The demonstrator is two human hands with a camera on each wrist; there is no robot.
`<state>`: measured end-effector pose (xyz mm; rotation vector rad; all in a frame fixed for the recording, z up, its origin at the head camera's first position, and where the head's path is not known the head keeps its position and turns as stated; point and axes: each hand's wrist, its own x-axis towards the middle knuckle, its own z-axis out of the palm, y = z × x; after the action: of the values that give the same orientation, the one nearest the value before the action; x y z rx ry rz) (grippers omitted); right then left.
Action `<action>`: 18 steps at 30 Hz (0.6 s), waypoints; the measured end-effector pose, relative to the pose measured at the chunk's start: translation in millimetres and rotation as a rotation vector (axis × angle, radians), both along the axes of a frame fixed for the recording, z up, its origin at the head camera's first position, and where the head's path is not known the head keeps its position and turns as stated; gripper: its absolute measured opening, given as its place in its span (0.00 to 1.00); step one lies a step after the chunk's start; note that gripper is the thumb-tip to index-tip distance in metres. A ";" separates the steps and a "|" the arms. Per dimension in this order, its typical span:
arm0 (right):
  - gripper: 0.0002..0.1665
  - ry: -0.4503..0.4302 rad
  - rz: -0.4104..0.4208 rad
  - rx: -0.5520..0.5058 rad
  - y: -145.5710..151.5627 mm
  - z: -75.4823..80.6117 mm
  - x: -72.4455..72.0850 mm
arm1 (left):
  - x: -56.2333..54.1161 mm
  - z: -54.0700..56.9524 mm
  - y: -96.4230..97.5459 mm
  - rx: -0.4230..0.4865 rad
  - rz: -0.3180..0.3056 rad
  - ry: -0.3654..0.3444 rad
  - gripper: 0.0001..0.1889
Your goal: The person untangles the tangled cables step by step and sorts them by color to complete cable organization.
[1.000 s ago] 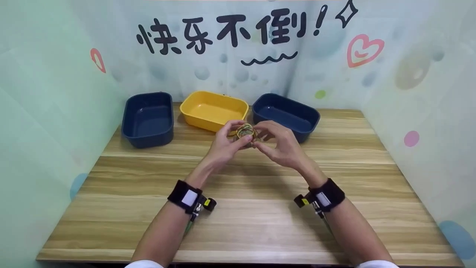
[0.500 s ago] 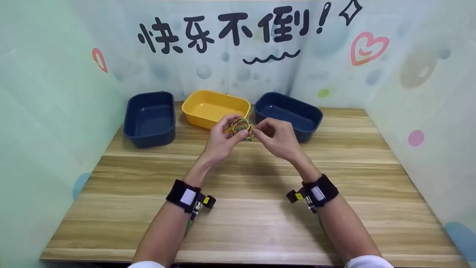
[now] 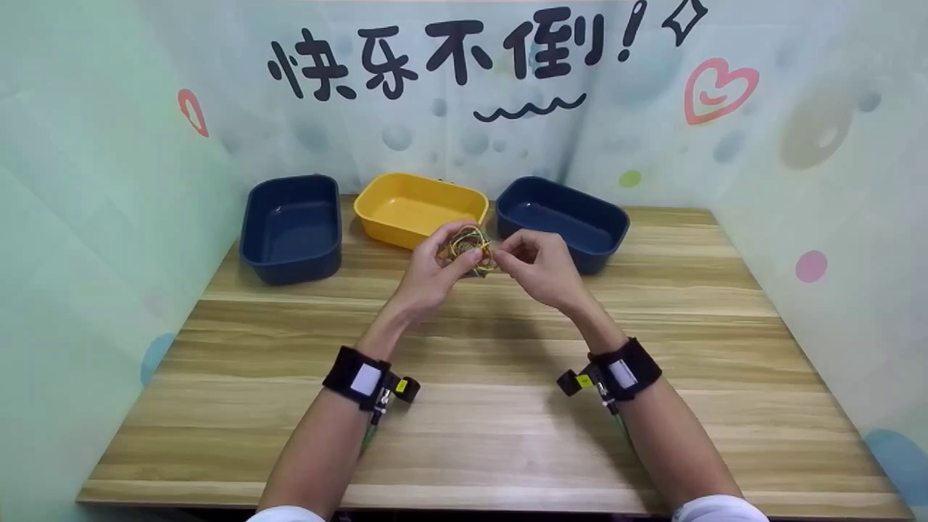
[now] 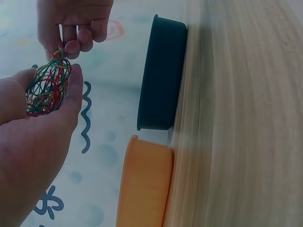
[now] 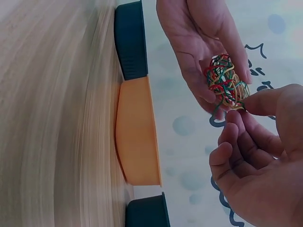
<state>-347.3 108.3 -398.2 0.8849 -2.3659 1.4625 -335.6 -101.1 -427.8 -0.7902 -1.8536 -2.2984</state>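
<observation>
A loose tangle of thin red, green and yellow rubber bands [image 3: 467, 243] is held up above the table, in front of the yellow bin. My left hand [image 3: 431, 272] grips it from the side, thumb across the near face and fingers behind; the left wrist view shows the bands [image 4: 49, 87] bulging between thumb and fingers. At the other end my right hand [image 3: 540, 264] pinches the edge of the tangle with thumb and index finger. In the right wrist view the bands [image 5: 227, 82] narrow toward that pinch, and the other right fingers curl underneath.
Along the back of the wooden table [image 3: 478, 435] stand a dark blue bin [image 3: 290, 254] at left, a yellow bin [image 3: 395, 232] in the middle and another dark blue bin [image 3: 598, 262] at right. A printed curtain [image 3: 435, 145] hangs behind them and on both sides.
The right fingers, spread around the tangle a second ago, have drawn together into a pinch at its right edge. Both hands and the bands moved slightly up, then stayed nearly still.
</observation>
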 end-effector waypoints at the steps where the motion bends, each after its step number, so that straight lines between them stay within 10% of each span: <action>1: 0.08 -0.032 0.007 -0.009 0.6 0.4 -0.3 | -0.2 -0.2 -0.6 -0.015 0.007 0.012 0.24; 18: 0.16 -0.525 0.173 -0.503 7.9 6.3 -1.2 | -4.1 -0.8 -8.5 -0.065 0.001 -0.004 0.23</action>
<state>-348.5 116.3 -391.9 0.6376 -2.0768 2.4635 -339.7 -109.6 -428.6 -0.7924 -1.9391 -2.2513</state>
